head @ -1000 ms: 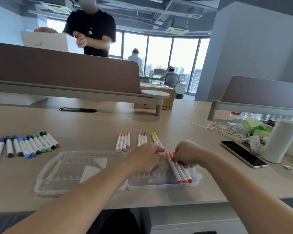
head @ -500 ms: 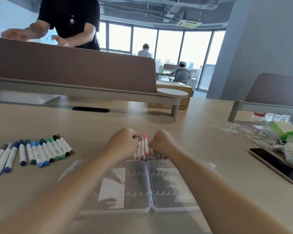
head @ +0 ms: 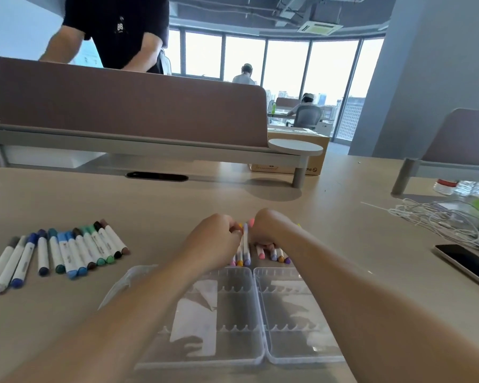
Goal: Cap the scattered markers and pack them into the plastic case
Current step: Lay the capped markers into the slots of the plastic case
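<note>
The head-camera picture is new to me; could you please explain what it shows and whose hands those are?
There is no machine here. A person wears one wide-angle camera on the head, looking forward and down, so the two bare arms are the wearer's own. The left hand and right hand meet over a bunch of pastel markers on the desk, fingers curled on them. Nearest the wearer lies an open, clear plastic case. To the left sits a row of grey, blue, green and brown markers. On the right are a phone and tangled white cables. Another person stands behind the partition.
</note>
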The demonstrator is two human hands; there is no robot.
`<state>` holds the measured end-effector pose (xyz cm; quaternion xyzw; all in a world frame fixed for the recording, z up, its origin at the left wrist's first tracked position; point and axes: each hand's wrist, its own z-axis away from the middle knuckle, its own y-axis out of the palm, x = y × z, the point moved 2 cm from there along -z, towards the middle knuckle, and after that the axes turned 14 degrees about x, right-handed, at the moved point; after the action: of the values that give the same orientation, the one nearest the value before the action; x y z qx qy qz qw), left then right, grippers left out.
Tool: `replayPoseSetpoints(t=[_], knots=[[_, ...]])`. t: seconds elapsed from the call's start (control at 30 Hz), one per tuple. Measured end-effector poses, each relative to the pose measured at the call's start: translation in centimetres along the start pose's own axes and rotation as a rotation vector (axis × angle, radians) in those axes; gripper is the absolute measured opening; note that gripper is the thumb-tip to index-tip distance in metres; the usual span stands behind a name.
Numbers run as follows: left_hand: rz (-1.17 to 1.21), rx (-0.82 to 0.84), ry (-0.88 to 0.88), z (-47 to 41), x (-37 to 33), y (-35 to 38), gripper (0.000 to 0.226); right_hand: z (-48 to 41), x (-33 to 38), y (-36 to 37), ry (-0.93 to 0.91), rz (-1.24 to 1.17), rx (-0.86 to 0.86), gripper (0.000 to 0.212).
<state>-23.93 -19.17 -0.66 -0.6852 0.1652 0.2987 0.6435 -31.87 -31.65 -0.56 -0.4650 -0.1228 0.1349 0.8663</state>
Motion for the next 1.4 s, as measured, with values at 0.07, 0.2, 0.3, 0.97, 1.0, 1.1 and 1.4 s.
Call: replayPoseSetpoints(t=[0.07, 0.2, 0.3, 0.97, 1.0, 1.1, 1.4], knots=[[-0.013, 0.004, -0.015, 0.4, -0.4, 0.2, 0.029, 1.2, -0.9, 0.0, -0.042, -0.043, -0.032, 0.022], [0.002, 0.047, 0.018, 1.3, -1.9, 1.1, 0.027, 4.9, -3.5, 0.2, -0.139, -0.144, -0.085, 0.018], [-0.007, 0.105, 0.057, 1.8, -3.8, 2.7, 0.022, 8.4, -6.2, 0.5, -0.133, -0.140, 0.006, 0.027], [-0.413, 0.384, 0.293, 4.4, -10.6, 10.5, 0.025, 13.3, -15.9, 5.3, -0.040, -0.163, 0.155, 0.043], [-0.412, 0.403, 0.279, 4.4, -10.6, 10.5, 0.028, 13.1, -15.9, 5.3, -0.039, -0.171, 0.156, 0.043], [-0.410, 0.432, 0.283, 4.4, -10.6, 10.6, 0.035, 12.7, -15.5, 5.2, -0.043, -0.123, 0.157, 0.043], [-0.278, 0.449, 0.289, 4.6, -10.8, 10.6, 0.034, 13.9, -15.0, 5.1, -0.048, -0.055, 0.088, 0.027]])
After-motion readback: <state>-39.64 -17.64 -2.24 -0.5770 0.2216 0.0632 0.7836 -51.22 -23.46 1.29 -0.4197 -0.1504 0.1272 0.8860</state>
